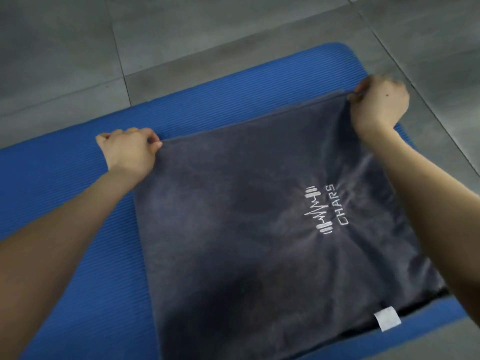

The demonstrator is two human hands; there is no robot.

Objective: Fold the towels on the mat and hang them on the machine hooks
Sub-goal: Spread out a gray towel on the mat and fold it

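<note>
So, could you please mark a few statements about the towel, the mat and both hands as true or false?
1. The left hand pinches a far corner of the towel. True.
2. The mat is red. False: it is blue.
3. The right hand rests open on the mat. False: it grips the towel's other far corner.
4. A white tag sits at the towel's near edge. True.

Gym-like room, blue ribbed exercise mat (78, 203), grey tiled floor (181, 35), dumbbell logo (318, 210)
</note>
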